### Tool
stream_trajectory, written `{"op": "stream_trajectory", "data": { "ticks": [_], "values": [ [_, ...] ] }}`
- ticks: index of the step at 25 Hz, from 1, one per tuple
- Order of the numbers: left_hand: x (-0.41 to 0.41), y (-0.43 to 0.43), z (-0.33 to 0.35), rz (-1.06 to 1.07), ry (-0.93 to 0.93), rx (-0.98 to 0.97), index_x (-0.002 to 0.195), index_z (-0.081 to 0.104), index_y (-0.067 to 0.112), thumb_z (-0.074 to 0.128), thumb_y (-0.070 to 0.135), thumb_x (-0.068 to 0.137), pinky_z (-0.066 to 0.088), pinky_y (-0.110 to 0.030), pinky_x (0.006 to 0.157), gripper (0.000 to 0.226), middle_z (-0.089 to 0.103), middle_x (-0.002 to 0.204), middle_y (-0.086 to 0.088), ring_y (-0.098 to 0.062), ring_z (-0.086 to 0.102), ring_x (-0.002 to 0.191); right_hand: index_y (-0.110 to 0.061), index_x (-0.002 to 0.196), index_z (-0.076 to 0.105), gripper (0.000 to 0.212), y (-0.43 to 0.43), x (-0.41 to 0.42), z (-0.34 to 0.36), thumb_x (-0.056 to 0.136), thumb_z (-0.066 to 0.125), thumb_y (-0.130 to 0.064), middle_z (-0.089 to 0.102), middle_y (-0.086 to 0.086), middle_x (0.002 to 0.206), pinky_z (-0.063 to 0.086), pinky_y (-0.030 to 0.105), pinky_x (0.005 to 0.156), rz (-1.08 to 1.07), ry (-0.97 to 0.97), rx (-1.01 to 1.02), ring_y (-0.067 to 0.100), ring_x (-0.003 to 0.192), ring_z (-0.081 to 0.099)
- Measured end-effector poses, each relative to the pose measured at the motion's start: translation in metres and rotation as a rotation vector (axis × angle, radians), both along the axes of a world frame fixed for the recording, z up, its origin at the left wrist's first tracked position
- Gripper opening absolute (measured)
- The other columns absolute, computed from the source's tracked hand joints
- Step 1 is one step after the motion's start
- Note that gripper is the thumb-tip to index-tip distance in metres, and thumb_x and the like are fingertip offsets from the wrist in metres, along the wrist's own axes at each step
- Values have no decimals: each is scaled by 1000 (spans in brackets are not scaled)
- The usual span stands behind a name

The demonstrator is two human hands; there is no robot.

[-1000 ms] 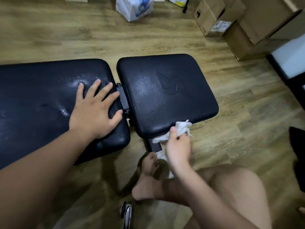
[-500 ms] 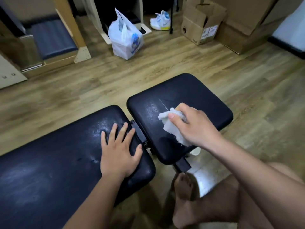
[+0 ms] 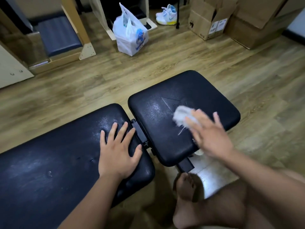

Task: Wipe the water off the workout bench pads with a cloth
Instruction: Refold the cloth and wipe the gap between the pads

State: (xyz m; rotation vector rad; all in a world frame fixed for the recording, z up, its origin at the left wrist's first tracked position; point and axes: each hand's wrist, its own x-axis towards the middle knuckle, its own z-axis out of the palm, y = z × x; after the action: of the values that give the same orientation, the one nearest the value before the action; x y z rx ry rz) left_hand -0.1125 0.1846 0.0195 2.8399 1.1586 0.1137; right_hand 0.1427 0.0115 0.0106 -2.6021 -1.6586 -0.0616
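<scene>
The long pad (image 3: 57, 154) is being pressed near its right end by the left hand (image 3: 118, 151), fingers spread flat. Toward the short pad's (image 3: 181, 90) near edge, the cloth (image 3: 180, 115) is being pushed by the right hand (image 3: 209, 134), fingers straight and apart. Being soft and light, the cloth is likely best held bunched up.

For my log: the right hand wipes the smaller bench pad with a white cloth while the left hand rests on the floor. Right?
No: the head view shows the left hand resting flat on the longer bench pad instead. The rest holds.
</scene>
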Motion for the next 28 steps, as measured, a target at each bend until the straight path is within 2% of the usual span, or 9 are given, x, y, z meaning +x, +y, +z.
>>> {"op": "stream_trajectory", "data": {
  "ticks": [3,6,10,13,15,18,22,26,28],
  "values": [
    [-1,0,-2,-3,-1,7,142,47,32,36,59,88,10,-55,120,61,35,157,7,-22,18,149,-16,138,52,51,-26,75,6,97,31,-37,37,13,153,20,49,117,-396,157,62,31,142,32],
    [0,1,-3,8,8,-1,142,47,32,34,60,88,10,-56,120,62,34,157,7,-22,18,149,-6,127,61,59,-15,38,5,91,28,-38,48,19,144,33,42,112,-502,192,252,38,131,43],
    [-1,0,-5,2,2,0,141,49,31,34,60,87,12,-56,119,64,37,156,5,-23,21,149,-15,124,63,44,27,-122,-7,85,43,-23,53,9,141,38,48,105,-12,214,283,31,131,47],
    [-1,0,-5,-5,-20,-8,140,51,29,34,59,86,13,-57,118,64,40,154,3,-25,24,147,-21,124,63,46,39,-122,-7,82,45,-24,55,1,139,30,62,109,257,130,215,21,130,51],
    [0,1,-5,-7,-21,-4,140,52,28,35,59,86,13,-57,118,64,41,153,2,-26,25,147,-21,125,64,48,28,-64,-7,83,42,-23,55,5,140,21,69,108,114,69,215,20,128,53],
    [-1,0,-6,-9,-23,2,140,52,27,36,59,87,12,-58,118,64,41,153,1,-27,24,147,-18,128,61,44,13,53,0,90,39,-21,51,9,144,11,62,116,-376,160,188,24,132,49],
    [-1,1,-4,-19,-26,-8,139,53,26,36,59,87,14,-59,118,64,41,153,1,-27,25,147,-10,116,59,42,68,64,24,86,33,-20,55,17,132,35,58,105,-612,238,229,39,119,52],
    [0,0,-5,-23,-29,-1,138,54,25,37,58,86,16,-59,117,64,42,152,1,-27,26,147,-15,139,47,50,140,-84,10,91,34,-19,34,11,154,12,50,118,2,180,70,29,143,29],
    [0,1,-5,-35,-45,1,137,55,23,37,57,86,17,-60,116,64,44,151,-1,-28,29,146,-22,141,44,46,172,-99,8,95,41,-19,26,3,159,1,49,119,204,203,8,19,148,17]
  ]
}}
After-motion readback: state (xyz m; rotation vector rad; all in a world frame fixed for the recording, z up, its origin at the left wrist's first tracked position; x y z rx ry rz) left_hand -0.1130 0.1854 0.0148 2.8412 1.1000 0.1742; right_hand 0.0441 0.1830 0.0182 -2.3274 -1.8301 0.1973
